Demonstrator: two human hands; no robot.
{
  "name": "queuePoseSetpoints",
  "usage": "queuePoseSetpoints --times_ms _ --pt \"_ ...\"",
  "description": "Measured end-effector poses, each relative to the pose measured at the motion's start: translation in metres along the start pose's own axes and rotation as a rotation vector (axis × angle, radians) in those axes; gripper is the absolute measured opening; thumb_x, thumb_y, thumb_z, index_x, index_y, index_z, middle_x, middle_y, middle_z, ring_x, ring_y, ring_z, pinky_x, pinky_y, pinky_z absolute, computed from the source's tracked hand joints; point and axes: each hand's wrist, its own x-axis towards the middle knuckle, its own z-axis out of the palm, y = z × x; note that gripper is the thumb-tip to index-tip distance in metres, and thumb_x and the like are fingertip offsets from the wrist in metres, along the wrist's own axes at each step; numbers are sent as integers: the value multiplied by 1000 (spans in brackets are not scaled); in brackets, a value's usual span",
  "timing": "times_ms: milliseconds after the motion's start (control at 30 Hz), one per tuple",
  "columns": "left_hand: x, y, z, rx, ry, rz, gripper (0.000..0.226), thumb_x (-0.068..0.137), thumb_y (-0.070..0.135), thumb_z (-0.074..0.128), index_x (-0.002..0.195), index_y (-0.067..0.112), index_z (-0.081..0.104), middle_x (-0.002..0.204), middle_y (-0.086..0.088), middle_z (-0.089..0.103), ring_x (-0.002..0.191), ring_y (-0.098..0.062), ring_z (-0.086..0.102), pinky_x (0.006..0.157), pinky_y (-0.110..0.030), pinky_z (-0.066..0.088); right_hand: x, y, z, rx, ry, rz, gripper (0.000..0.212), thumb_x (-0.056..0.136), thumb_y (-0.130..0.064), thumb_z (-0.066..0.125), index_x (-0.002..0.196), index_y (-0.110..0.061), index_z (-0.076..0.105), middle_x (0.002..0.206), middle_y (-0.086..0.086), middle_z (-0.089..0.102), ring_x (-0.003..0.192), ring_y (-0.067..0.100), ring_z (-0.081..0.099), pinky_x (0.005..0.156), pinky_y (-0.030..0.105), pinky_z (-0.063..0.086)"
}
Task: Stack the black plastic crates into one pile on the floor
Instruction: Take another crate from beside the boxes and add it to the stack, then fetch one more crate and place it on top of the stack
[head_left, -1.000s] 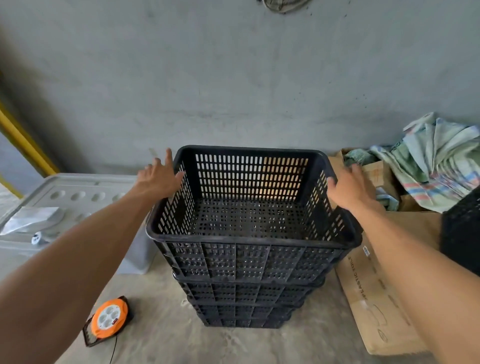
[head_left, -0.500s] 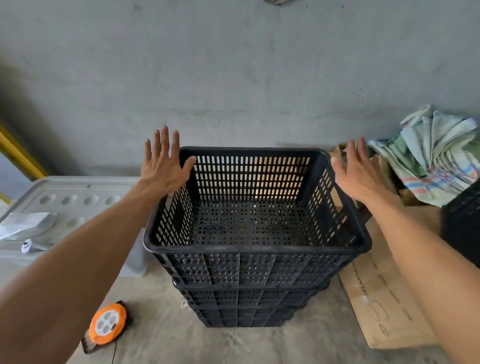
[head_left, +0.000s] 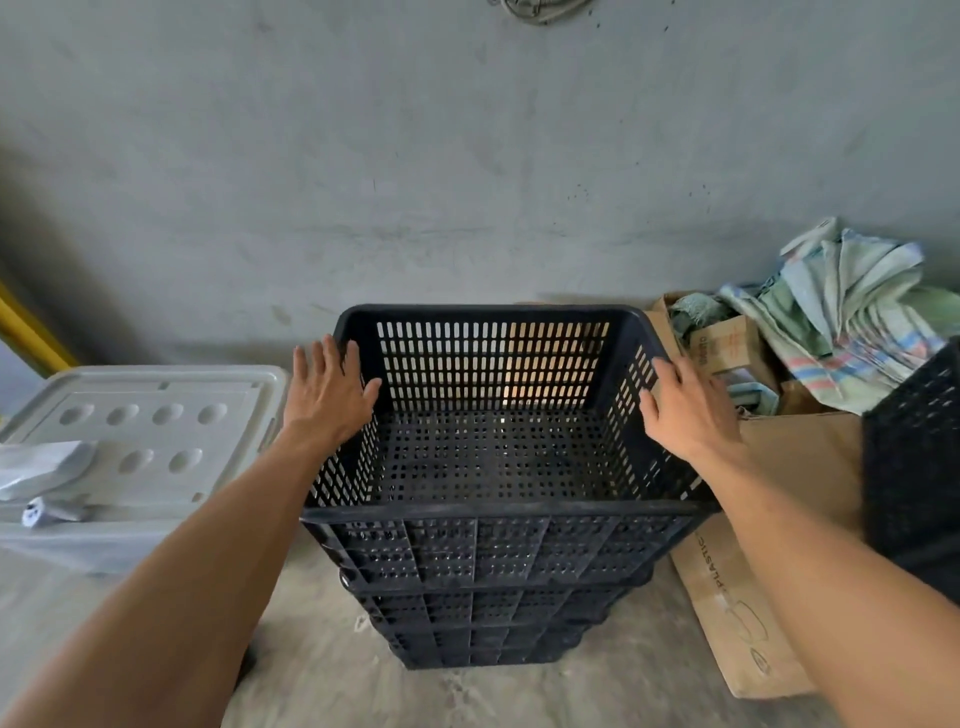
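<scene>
Crates (head_left: 498, 571) are nested four-ish high already, left hand (head_left: 327, 397) and right hand (head_left: 685, 410) spread open on the rims, one more black crate (head_left: 914, 457) seemingly left.

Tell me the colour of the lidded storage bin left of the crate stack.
Pale grey, clearest in the head view.

Black slotted crates (head_left: 498, 561) nested upright in one pile; top empty
</scene>
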Motion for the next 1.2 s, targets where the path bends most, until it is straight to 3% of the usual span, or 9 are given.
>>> queuePoseSetpoints --times_ms 67,167,267,467,567,733,900,1000,1200 --pt "-3 5 -8 78 97 118 70 98 49 33 153 7 29 150 -21 39 139 -35 33 118 -52 18 -8 2 -6 58 -65 -4 59 97 -42 47 149 -15 36 153 17 33 132 35 45 108 47 41" --pt "-4 23 -14 -3 73 198 64 94 47 44 148 13 40 137 -14 54 125 -31 48 107 -48 37 -19 8 -11 156 -148 -2 64 97 -46 49 153 -23 28 160 10 23 138 31 39 107 44 41" --pt "4 51 -25 -138 14 195 68 93 52 46 150 16 37 139 -13 53 125 -30 52 102 -47 43 -28 16 -27 244 -105 41 65 96 -54 46 152 -24 31 153 6 35 131 30 48 95 44 48" --pt "35 144 -62 -228 31 322 74 93 60 42 154 20 31 149 -15 46 131 -32 50 102 -48 45 -50 77 -52 350 -51 262 63 97 -52 49 152 -24 34 152 13 37 138 33 39 106 48 40" --pt "49 206 -84 -267 44 421 72 94 59 40 153 20 32 147 -14 46 131 -33 48 101 -50 44 -66 128 -59 361 -5 384 61 96 -51 51 150 -27 37 150 11 39 134 32 41 101 42 39" --pt "70 339 -123 -288 94 617 64 94 55 44 147 21 38 136 -12 53 122 -34 53 95 -47 47 -97 242 -53 304 -8 536 64 95 -58 47 149 -27 37 149 11 40 133 35 44 101 49 44" --pt "85 490 -149 -262 85 797 70 93 60 43 152 24 30 145 -12 45 127 -35 48 98 -48 45 -115 362 -31 282 -44 680 69 92 -64 43 149 -26 38 142 12 44 125 36 50 94 48 47" --pt "83 585 -148 -198 61 922 67 94 56 46 152 24 31 145 -11 45 131 -33 46 101 -47 43 -127 430 -9 271 -68 771 69 92 -64 45 148 -25 41 141 11 46 126 36 50 97 48 46" --pt "73 720 -117 -64 -23 1166 68 95 48 54 153 23 29 145 -10 43 129 -33 46 99 -46 44 -149 500 41 223 -35 945 65 89 -63 48 141 -23 51 137 15 50 125 38 49 101 50 45"
